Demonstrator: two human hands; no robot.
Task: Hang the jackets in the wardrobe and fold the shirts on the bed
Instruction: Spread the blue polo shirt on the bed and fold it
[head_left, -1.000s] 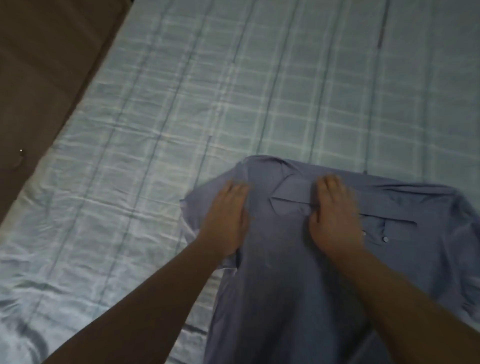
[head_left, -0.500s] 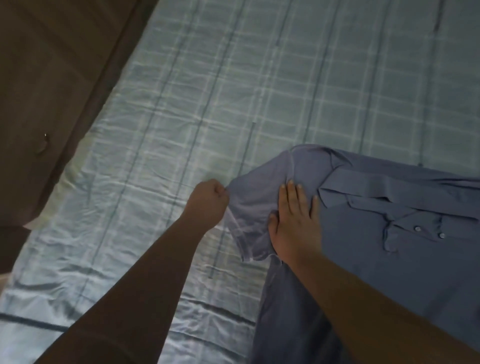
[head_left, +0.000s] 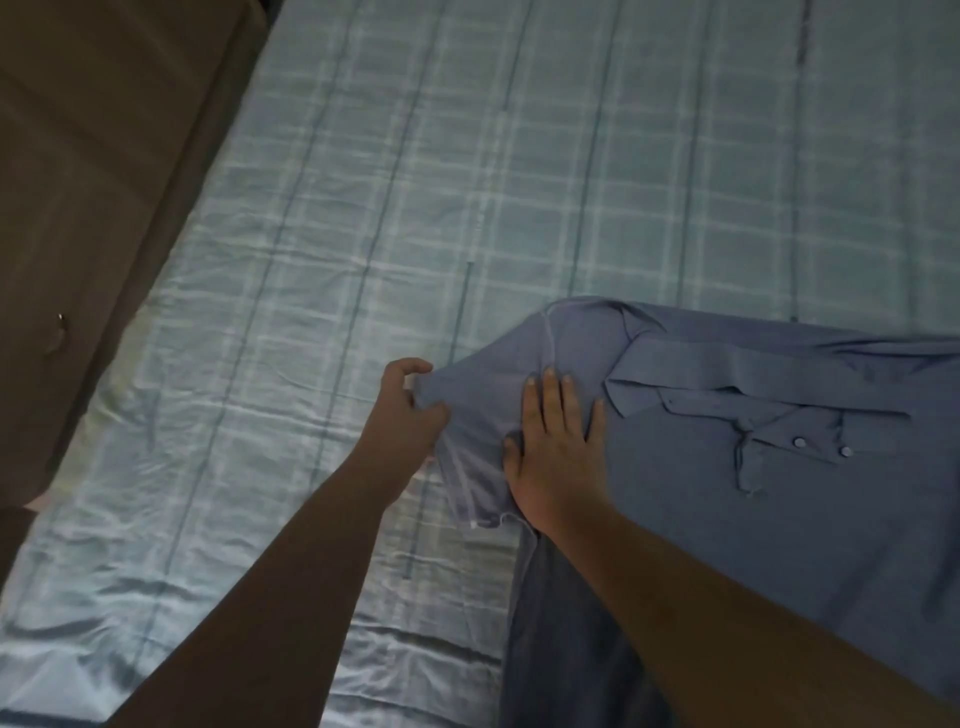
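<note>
- The left hand (head_left: 406, 410) is curled round the end of the short sleeve (head_left: 475, 415) of a blue shirt (head_left: 779, 530). The thumb and the bent fingers pinch the cloth at its outer edge and hold it a little up off the sheet.
- The right hand (head_left: 556, 457) lies flat and open on the shirt, palm down, just beside the sleeve seam at the shoulder. Its fingers (head_left: 551, 402) are straight and close together and point away from the person. The thumb (head_left: 511, 451) is spread out toward the sleeve. It presses on the cloth and grips nothing.
- The two hands are near each other, with only the width of the sleeve between them.
- The shirt lies spread out on the bed (head_left: 467, 182), at the right and lower right of the view. Its body runs down toward the person and out past the right edge.
- The collar (head_left: 727, 387) lies to the right of the right hand, and two pale buttons (head_left: 800, 442) show below it on the open front.
- The bed is covered with a light blue checked sheet, creased near the lower left.
- Along the left edge of the bed stands dark brown furniture (head_left: 104, 156) with a small metal knob (head_left: 61, 318). I cannot tell what piece it is.
</note>
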